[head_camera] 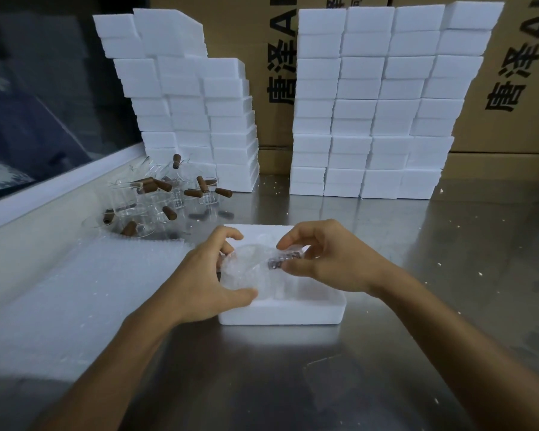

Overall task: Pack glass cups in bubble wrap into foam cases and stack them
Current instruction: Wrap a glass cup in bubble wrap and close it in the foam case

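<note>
White foam case [308, 309], white stacks [367, 104] at 12 o'clock; brown handles [156, 185] at 10; tan cartons [511, 88], black print.

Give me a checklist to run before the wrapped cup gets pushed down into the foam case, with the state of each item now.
1. Both hands on the bundle: ok. The left hand grips the bubble-wrapped cup and the right hand pinches its handle end.
2. Cup fully covered by wrap: cannot tell; a dark handle part shows through at the right end.
3. Open foam case under the bundle: ok, it lies flat on the metal table.
4. Case cavity free of debris: cannot tell, the bundle hides it.
5. Lid within reach: cannot tell; none is distinguishable.
6. Stacks for the finished case: ok, the foam stacks stand at the back.
</note>
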The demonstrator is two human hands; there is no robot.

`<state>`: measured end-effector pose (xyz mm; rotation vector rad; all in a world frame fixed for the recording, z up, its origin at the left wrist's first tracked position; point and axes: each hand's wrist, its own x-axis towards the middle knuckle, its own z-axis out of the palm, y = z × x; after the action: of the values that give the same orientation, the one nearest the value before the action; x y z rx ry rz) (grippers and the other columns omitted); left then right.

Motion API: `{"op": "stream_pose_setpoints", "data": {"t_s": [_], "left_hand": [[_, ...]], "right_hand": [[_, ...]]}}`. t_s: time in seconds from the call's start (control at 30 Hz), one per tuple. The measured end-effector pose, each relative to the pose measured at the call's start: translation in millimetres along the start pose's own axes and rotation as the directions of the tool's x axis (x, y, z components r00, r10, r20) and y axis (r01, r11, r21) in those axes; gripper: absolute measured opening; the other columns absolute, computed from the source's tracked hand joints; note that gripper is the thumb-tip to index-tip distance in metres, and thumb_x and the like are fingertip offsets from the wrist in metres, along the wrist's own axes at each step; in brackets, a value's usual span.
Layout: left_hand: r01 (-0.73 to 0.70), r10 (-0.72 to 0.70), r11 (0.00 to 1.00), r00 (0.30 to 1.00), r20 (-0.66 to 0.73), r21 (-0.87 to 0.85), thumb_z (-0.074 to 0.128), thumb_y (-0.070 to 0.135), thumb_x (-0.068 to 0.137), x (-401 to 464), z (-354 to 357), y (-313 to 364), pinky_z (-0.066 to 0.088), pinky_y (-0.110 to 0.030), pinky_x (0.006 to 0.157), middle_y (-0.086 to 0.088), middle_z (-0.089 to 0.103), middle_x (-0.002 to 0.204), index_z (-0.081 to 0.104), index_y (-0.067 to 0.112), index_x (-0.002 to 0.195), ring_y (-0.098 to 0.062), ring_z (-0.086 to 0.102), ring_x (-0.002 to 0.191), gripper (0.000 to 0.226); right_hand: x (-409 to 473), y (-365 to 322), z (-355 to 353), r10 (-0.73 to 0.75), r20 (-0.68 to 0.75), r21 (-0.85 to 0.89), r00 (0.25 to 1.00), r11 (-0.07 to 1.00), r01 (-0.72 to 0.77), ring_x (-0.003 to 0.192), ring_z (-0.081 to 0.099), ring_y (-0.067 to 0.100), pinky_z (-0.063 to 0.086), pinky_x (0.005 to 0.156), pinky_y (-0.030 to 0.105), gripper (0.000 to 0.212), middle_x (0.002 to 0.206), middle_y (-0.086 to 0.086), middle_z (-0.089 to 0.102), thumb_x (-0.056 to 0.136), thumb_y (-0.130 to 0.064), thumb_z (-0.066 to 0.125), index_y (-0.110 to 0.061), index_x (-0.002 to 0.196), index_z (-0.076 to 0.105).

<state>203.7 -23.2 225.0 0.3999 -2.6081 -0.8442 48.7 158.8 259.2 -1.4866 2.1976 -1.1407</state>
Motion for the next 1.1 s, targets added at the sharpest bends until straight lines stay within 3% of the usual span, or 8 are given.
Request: {"op": "stream_pose_setpoints", "data": {"t_s": [0.13, 0.37, 0.67, 0.8, 0.93, 0.97, 1.03, 1.1], "left_hand": [[0.001, -0.001, 1.000, 1.000, 0.021, 0.024, 0.080, 0.055, 0.070, 0, 1, 1, 0.044, -0.009, 0.059, 0.035, 0.042, 0.105, 0.045, 0.051, 0.122, 0.004, 0.051, 0.094, 0.063], [0.050, -0.050, 0.999, 0.998, -0.026, -0.012, 0.083, 0.055, 0.067, 0, 4, 7, 0.043, -0.012, 0.062, 0.030, 0.048, 0.102, 0.052, 0.045, 0.115, -0.004, 0.052, 0.089, 0.058], [0.022, -0.020, 1.000, 0.992, -0.123, 0.014, 0.082, 0.062, 0.060, -1, 12, 10, 0.037, -0.011, 0.064, 0.030, 0.047, 0.100, 0.058, 0.035, 0.117, 0.004, 0.049, 0.087, 0.068], [0.067, -0.078, 0.992, 0.991, -0.106, -0.108, 0.061, 0.087, 0.058, 1, 8, 9, 0.040, -0.015, 0.072, 0.024, 0.045, 0.110, 0.047, 0.046, 0.122, -0.003, 0.051, 0.098, 0.077], [0.199, -0.253, 0.942, 0.951, -0.181, -0.269, 0.045, 0.082, 0.075, 5, 13, 2, 0.041, -0.030, 0.093, 0.012, 0.048, 0.132, 0.044, 0.038, 0.134, -0.010, 0.052, 0.117, 0.074], [0.233, -0.283, 0.930, 0.947, -0.150, -0.285, 0.044, 0.083, 0.077, 4, 14, 2, 0.041, -0.029, 0.092, 0.015, 0.053, 0.127, 0.043, 0.038, 0.134, -0.003, 0.055, 0.112, 0.073], [0.253, -0.308, 0.904, 0.945, -0.113, -0.345, 0.040, 0.081, 0.075, 2, 17, 3, 0.039, -0.015, 0.076, 0.029, 0.056, 0.104, 0.044, 0.041, 0.125, 0.016, 0.059, 0.087, 0.064], [0.224, -0.306, 0.877, 0.943, -0.134, -0.424, 0.044, 0.070, 0.084, 3, 18, 5, 0.037, -0.008, 0.064, 0.034, 0.052, 0.095, 0.043, 0.043, 0.122, 0.024, 0.055, 0.075, 0.046]], "right_hand": [[1, 7, -1, 0.045, 0.033, -0.077, 0.998, 0.996, -0.043, 0.086, 0.069, 0.019, 0.058, 0.083, 0.037, 0.018, 0.102, -0.011, 0.071, 0.082, -0.022, 0.080, -0.023, 0.099, 0.074], [0, 14, 2, 0.058, 0.006, -0.140, 0.998, 0.988, -0.057, 0.082, 0.066, 0.022, 0.057, 0.082, 0.037, 0.019, 0.094, -0.006, 0.071, 0.078, -0.017, 0.083, -0.019, 0.095, 0.075], [1, 24, 3, 0.070, -0.018, -0.222, 0.997, 0.972, -0.072, 0.081, 0.064, 0.011, 0.058, 0.078, 0.033, 0.019, 0.091, -0.016, 0.067, 0.078, -0.031, 0.081, -0.027, 0.092, 0.070], [1, 29, -3, 0.142, -0.152, -0.064, 0.978, 0.986, -0.153, 0.087, 0.062, 0.006, 0.047, 0.068, 0.019, 0.027, 0.099, -0.016, 0.064, 0.080, -0.056, 0.071, -0.037, 0.097, 0.061], [2, 40, 0, 0.309, -0.207, 0.117, 0.928, 0.950, -0.290, 0.089, 0.061, 0.004, 0.047, 0.070, 0.021, 0.035, 0.104, -0.011, 0.063, 0.092, -0.060, 0.051, -0.034, 0.114, 0.054], [2, 43, 1, 0.347, -0.184, 0.148, 0.920, 0.935, -0.323, 0.090, 0.061, 0.004, 0.047, 0.072, 0.023, 0.035, 0.102, -0.011, 0.063, 0.094, -0.060, 0.048, -0.034, 0.115, 0.053], [2, 46, 2, 0.385, -0.152, 0.194, 0.910, 0.915, -0.355, 0.091, 0.060, 0.004, 0.046, 0.074, 0.025, 0.031, 0.102, -0.014, 0.061, 0.095, -0.059, 0.045, -0.034, 0.113, 0.053], [3, 45, 2, 0.357, -0.179, 0.211, 0.917, 0.924, -0.319, 0.091, 0.060, 0.004, 0.046, 0.072, 0.022, 0.021, 0.102, -0.018, 0.059, 0.097, -0.056, 0.044, -0.039, 0.104, 0.053]]}}
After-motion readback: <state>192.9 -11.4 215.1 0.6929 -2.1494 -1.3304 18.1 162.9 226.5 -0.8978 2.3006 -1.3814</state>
